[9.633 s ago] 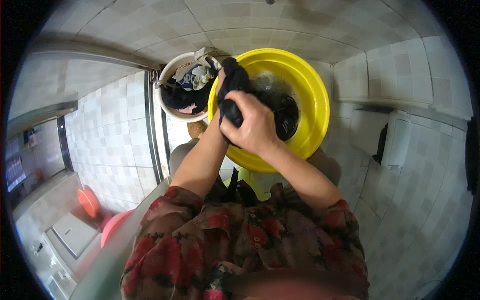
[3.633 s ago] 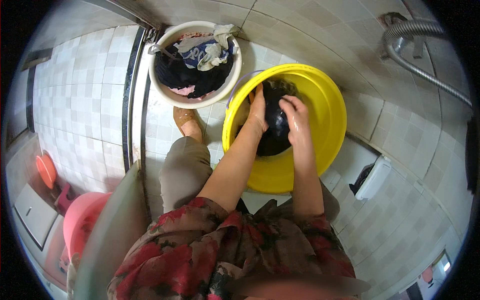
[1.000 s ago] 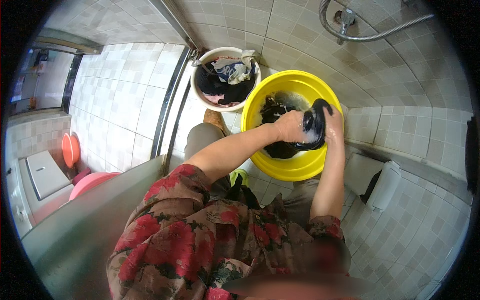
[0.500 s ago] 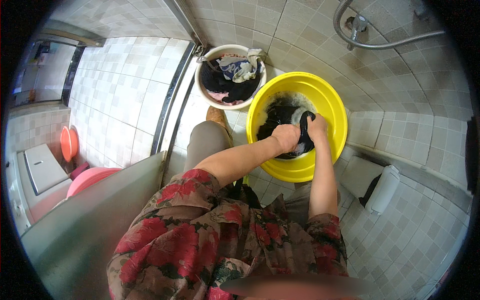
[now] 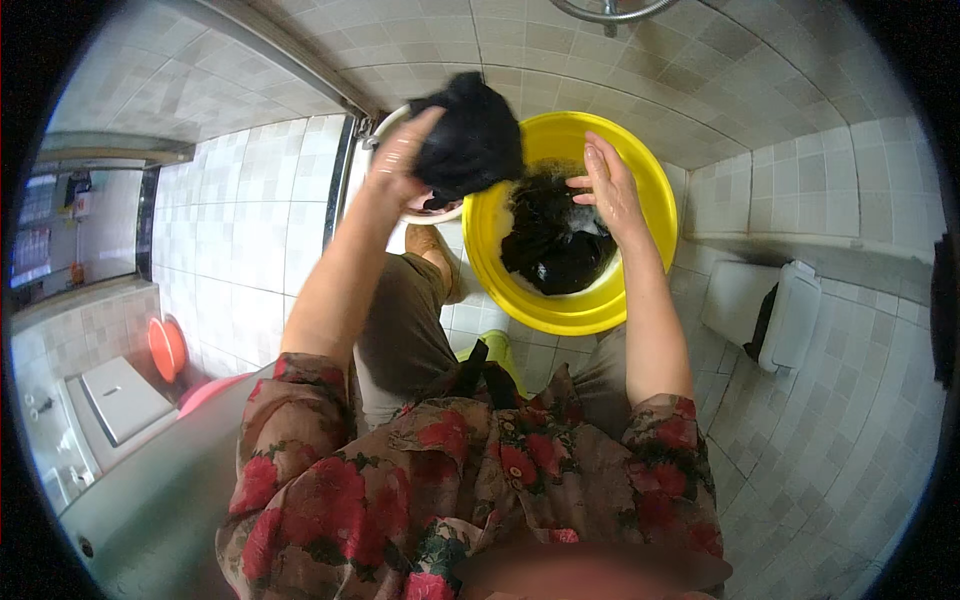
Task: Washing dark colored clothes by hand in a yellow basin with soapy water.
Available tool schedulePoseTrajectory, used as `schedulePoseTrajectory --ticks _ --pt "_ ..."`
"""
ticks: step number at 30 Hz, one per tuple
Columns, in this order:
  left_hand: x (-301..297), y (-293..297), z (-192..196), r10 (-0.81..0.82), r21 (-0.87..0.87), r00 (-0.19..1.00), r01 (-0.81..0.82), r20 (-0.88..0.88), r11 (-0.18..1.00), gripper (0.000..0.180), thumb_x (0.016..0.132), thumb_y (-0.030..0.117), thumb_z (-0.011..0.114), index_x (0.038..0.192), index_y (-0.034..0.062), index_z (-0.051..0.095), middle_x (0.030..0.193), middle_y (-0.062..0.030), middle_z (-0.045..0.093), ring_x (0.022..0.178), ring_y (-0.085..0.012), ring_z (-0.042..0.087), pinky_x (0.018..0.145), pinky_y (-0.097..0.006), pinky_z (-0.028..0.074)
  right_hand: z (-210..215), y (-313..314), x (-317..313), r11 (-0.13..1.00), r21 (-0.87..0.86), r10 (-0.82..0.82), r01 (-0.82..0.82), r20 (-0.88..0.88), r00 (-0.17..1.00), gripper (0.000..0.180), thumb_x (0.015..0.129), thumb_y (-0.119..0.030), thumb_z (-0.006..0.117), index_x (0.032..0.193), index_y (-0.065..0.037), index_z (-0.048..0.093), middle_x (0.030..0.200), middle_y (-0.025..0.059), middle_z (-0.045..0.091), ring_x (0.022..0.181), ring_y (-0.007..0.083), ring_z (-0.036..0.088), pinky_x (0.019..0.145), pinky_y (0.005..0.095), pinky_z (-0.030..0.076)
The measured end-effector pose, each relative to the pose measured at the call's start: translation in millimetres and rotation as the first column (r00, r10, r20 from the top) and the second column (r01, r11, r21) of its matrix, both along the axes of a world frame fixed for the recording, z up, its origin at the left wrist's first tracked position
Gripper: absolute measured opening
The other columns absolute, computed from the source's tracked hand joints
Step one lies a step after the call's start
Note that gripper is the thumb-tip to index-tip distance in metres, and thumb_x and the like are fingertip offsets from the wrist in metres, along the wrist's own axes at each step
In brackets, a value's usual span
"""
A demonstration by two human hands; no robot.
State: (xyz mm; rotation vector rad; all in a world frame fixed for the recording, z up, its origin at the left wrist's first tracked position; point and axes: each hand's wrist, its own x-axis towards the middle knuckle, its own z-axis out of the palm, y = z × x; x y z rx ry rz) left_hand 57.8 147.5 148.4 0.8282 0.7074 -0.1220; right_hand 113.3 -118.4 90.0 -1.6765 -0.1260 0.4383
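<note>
My left hand [image 5: 403, 165] is closed on a wet black garment [image 5: 470, 135], held up in a bunch over the pale basin [image 5: 388, 122], most of which it hides. What kind of garment it is, I cannot tell. Over the right part of a large yellow tub [image 5: 652, 225] hovers my right hand [image 5: 612, 188], its fingers apart and nothing in them. Dark wet clothes [image 5: 555, 235] lie in the tub, with some suds around them. A bit of pink cloth shows in the pale basin beneath the held garment.
A tiled wall [image 5: 690, 80] stands behind the tub, with a metal shower hose [image 5: 610, 14] on it. At the right is a white and grey box-like fixture [image 5: 790, 318]. A frosted glass panel [image 5: 190, 490] rises at my left. An orange basin [image 5: 166, 348] stands beyond it.
My left hand has lifted the black garment out of the yellow tub and carried it left over the pale basin. My right hand has let go and opened. The view has shifted.
</note>
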Motion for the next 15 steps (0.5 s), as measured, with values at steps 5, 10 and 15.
schedulePoseTrajectory --ticks 5,10,15 --pt "12 73 0 0.055 0.143 0.993 -0.07 0.105 0.987 0.038 0.086 0.026 0.062 0.112 -0.0005 0.057 0.108 -0.0156 0.063 0.099 -0.0256 0.062 0.091 -0.04 0.048 -8 -26 4 0.989 -0.114 -0.1 0.09 -0.09 0.991 0.038 0.09 -0.028 0.056 0.117 -0.002 0.054 0.11 0.0141 0.058 0.068 0.0178 0.065 0.053 0.0259 0.052" --pt "22 107 -61 -0.067 0.786 0.967 0.24 -0.247 0.569 0.061 0.081 0.037 0.067 0.123 -0.0026 0.047 0.115 -0.0171 0.06 0.108 -0.0297 0.057 0.095 -0.036 0.044 -9 -31 0 0.982 -0.154 -0.123 0.107 -0.101 0.987 0.032 0.089 -0.024 0.056 0.11 0.0 0.057 0.101 0.0112 0.061 0.065 0.0159 0.064 0.052 0.0256 0.051" --pt "23 94 -87 -0.228 0.95 0.952 0.249 -0.204 0.19 0.064 0.078 0.036 0.068 0.123 -0.0064 0.05 0.112 -0.0241 0.06 0.103 -0.029 0.06 0.087 -0.034 0.047 -9 -24 0 0.98 -0.189 -0.083 0.059 -0.123 0.989 0.031 0.089 -0.024 0.056 0.109 0.0 0.058 0.102 0.0103 0.061 0.064 0.0156 0.064 0.051 0.0255 0.051"
